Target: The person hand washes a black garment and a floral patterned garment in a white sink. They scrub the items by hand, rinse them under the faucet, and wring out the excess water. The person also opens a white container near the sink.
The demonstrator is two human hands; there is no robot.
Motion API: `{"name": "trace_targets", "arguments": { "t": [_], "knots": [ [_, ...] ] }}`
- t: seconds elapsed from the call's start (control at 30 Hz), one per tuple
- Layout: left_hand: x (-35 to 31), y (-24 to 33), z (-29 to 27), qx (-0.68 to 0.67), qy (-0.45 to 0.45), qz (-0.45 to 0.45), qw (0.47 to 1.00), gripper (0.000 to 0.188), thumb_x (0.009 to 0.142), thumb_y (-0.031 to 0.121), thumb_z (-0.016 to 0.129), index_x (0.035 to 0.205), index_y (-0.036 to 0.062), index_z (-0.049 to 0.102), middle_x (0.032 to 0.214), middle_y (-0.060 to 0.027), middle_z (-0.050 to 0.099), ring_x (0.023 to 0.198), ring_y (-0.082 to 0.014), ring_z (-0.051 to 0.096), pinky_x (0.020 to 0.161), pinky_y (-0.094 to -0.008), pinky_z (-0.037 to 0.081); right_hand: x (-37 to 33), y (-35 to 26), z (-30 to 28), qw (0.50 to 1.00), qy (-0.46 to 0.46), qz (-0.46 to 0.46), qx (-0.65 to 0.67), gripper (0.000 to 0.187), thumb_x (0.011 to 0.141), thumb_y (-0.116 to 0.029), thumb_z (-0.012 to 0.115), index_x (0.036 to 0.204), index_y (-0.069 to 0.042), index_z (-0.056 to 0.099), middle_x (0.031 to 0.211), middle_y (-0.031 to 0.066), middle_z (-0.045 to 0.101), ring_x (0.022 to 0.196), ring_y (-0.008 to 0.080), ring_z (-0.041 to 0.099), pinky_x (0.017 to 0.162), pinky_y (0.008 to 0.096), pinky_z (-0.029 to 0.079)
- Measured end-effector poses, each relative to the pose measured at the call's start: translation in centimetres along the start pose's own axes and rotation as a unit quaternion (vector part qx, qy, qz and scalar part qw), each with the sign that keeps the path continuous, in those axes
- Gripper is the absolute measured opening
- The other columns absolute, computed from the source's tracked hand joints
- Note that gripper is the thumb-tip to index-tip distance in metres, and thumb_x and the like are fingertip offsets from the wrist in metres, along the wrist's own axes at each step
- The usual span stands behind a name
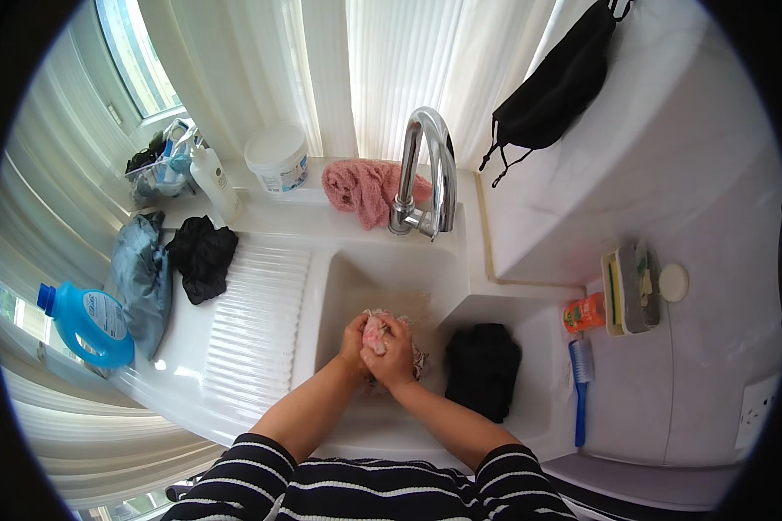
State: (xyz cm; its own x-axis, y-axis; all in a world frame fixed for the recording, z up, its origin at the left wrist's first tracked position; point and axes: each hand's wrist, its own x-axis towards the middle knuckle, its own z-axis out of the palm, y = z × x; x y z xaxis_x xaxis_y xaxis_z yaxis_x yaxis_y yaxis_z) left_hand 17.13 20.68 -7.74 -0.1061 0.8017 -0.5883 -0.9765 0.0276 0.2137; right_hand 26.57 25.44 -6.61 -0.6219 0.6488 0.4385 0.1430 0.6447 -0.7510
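Observation:
Over the left part of the white sink, my left hand and my right hand are closed together round a wet, pink-and-white patterned cloth. A bunched part of it pokes up between my fingers, while more of the cloth hangs below, partly hidden by my hands. Shallow, cloudy water lies in the basin. A folded black cloth rests in the right part of the sink, beside my right forearm. The chrome faucet arches above the basin's far edge; no stream shows from it.
Left of the ribbed washboard lie a black cloth, a grey-blue garment and a blue detergent jug. Behind stand a white bottle, a white tub and a pink towel. A blue brush lies right.

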Motion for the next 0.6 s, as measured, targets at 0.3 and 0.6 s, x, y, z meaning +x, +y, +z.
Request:
{"name": "trace_targets", "arguments": {
  "t": [0.3, 0.6],
  "knots": [
    [-1.1, -0.4, 2.6, 0.028, 0.116, 0.052, 0.991, 0.034, 0.091, 0.032, 0.041, 0.096, 0.0068, 0.063, 0.098, -0.0130, 0.067, 0.087, -0.0291, 0.064, 0.081, -0.0436, 0.052, 1.3, 3.8, 1.1, 0.980, 0.058, 0.189, -0.002, 0.028, 0.069, -0.023, 0.067, 0.086, -0.001, 0.067, 0.099, 0.0167, 0.058, 0.095, 0.0353, 0.055, 0.084, 0.0438, 0.046],
    [-0.5, -0.9, 2.2, 0.038, 0.082, 0.048, 0.995, 0.026, 0.093, 0.027, 0.041, 0.091, 0.0102, 0.060, 0.091, -0.0124, 0.065, 0.085, -0.0301, 0.063, 0.076, -0.0438, 0.053, 2.1, 4.0, 1.5, 0.964, 0.014, 0.261, -0.054, 0.029, 0.070, -0.027, 0.068, 0.080, 0.000, 0.064, 0.102, 0.0167, 0.058, 0.091, 0.0360, 0.057, 0.081, 0.0439, 0.047]
  ]
}}
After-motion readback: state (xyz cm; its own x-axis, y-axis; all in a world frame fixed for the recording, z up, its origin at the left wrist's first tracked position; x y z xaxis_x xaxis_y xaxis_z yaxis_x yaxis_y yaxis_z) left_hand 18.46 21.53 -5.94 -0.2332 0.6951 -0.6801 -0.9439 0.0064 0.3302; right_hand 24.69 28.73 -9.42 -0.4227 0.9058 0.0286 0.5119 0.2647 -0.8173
